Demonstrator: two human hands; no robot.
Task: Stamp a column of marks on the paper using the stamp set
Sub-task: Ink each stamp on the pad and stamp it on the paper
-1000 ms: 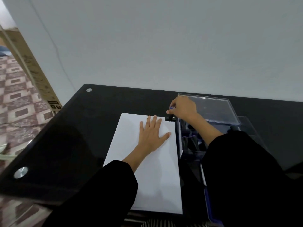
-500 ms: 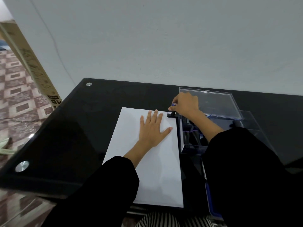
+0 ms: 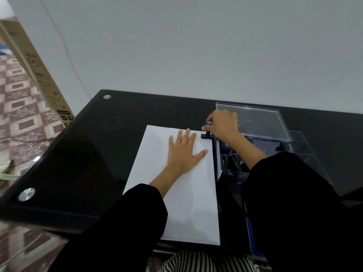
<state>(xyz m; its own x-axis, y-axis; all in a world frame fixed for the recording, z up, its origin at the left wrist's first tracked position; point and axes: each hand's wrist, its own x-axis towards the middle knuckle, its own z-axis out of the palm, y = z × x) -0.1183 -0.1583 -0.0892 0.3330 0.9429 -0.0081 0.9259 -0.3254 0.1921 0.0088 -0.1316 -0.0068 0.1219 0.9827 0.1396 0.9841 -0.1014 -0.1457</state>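
fingers [image 3: 186, 136] of the left hand [image 3: 183, 154] lie spread and flat on the paper [image 3: 176, 203], forearm stretched forward in a black sleeve. just right of those fingertips, the right hand [image 3: 223, 124] curls its fingers round the stamp [image 3: 206, 134], whose black base sits at the sheet's far corner. beyond them stands the clear stamp set case [image 3: 255, 122]. the sheet rests on a black glass table [image 3: 88, 163] against a pale wall [image 3: 196, 46].

Left hand [image 3: 185, 151] flat on paper [image 3: 174, 193]; right hand [image 3: 221, 123] grips stamp [image 3: 207, 134] at far right corner.
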